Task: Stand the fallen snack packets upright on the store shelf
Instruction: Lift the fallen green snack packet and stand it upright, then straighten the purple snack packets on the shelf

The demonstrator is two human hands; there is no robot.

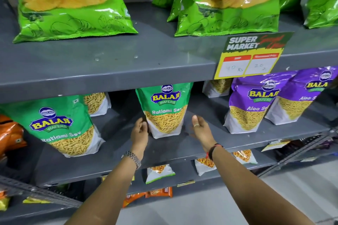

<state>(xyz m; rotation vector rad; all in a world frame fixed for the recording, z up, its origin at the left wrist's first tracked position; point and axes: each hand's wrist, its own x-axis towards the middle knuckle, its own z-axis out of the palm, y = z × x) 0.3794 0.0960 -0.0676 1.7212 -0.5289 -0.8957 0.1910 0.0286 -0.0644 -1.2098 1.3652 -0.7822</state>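
A green Ratlami Sev packet [165, 110] stands upright in the middle of the grey middle shelf [182, 148]. My left hand [140, 131] is just beside its lower left edge, fingers curled, holding nothing; whether it touches the packet I cannot tell. My right hand [201, 130] is open a short way to the packet's right, palm facing it, apart from it. A second green Ratlami Sev packet [60, 124] stands at the left, leaning a little. Two purple Aloo Sev packets [254, 102] [301, 95] stand at the right.
Large green chip bags [73, 2] [230, 2] stand on the upper shelf, with a yellow price tag [250, 56] on its front edge. More sev packets [97, 103] stand at the back. Small packets [159, 172] sit on the lower shelf. An orange packet [9, 133] is at far left.
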